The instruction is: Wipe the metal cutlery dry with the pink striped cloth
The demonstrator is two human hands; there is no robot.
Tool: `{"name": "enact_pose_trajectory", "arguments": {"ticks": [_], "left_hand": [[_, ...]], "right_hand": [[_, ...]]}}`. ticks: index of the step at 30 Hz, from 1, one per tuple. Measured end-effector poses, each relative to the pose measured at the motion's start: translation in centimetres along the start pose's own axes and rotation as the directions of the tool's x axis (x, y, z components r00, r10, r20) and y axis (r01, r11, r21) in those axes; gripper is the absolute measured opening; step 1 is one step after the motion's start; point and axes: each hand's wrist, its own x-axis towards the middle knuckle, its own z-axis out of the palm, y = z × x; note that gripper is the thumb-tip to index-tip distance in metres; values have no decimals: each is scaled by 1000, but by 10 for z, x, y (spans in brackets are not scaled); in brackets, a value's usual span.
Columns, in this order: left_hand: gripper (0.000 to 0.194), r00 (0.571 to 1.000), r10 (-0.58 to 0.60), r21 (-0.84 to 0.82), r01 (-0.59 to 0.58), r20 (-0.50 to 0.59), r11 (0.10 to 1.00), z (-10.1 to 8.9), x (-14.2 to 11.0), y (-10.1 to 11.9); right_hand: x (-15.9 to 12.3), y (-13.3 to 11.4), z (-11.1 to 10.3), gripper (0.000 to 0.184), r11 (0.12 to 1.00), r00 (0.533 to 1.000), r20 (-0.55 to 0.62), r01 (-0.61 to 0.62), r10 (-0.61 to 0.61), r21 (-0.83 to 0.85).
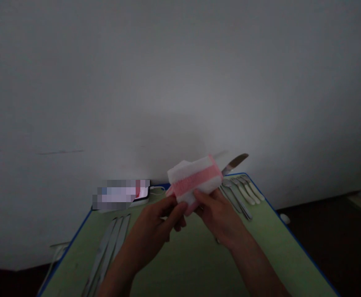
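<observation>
Above the table, a pink-and-white striped cloth is wrapped around a table knife. The knife's blade sticks out past the cloth's right end, tilted up to the right, while its handle is hidden. My left hand is closed on the cloth's lower left corner, thumb and fingers pinching it. From below, my right hand grips the cloth near its right end, with the thumb on its front face. On the right, close behind my right hand, lie several forks and spoons, some with cream handles.
The green table has a blue edge and stands against a grey wall. Several knives lie side by side at left. A phone with a white cable leans at the back left. A small white object is beyond the right edge.
</observation>
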Motion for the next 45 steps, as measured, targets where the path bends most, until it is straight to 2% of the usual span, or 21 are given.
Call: {"name": "enact_pose_trajectory", "arguments": {"ticks": [4, 9, 13, 18, 22, 26, 32, 35, 38, 42, 45], "left_hand": [[34, 999, 30, 87, -27, -30, 996, 1, 1, 1], [37, 997, 73, 117, -74, 11, 990, 13, 5, 3], [37, 997, 63, 86, -67, 51, 994, 14, 5, 1], [34, 998, 40, 43, -42, 54, 998, 10, 5, -4], [37, 997, 15, -12, -14, 75, 1000, 12, 4, -5], [47, 999, -13, 2, 13, 45, 1000, 13, 4, -3], [40, 1000, -20, 4, 20, 18, 1000, 11, 5, -2], [37, 999, -26, 10, 25, 24, 1000, 12, 4, -4], [35, 1000, -23, -26, 23, 10, 999, 14, 3, -5], [34, 999, -16, -87, 13, -37, 996, 15, 3, -3], [30, 996, -4, -63, -1, -90, 998, 13, 4, 0]], "right_hand": [[4, 0, 1, 19, 984, 996, -92, 14, 2, 177], [6, -6, 3, 29, 944, 973, -231, 55, 22, 324], [4, -11, 7, 30, 941, 975, -224, 69, 8, 332], [3, -9, 14, 30, 927, 980, -150, 174, -130, 332], [2, -2, 12, 33, 950, 969, -169, 217, -181, 226], [-1, 2, 10, 31, 976, 972, -157, 192, -174, 104], [-4, 1, 14, 31, 987, 979, -138, 154, -147, 41], [-4, 2, 12, 25, 989, 977, -156, 144, -146, -23], [-4, 3, 9, 23, 979, 967, -196, 134, -164, -156], [-8, 4, 9, 35, 940, 984, -116, 89, -134, -331], [-11, 6, 9, 37, 908, 990, -89, 63, -110, -414]]}}
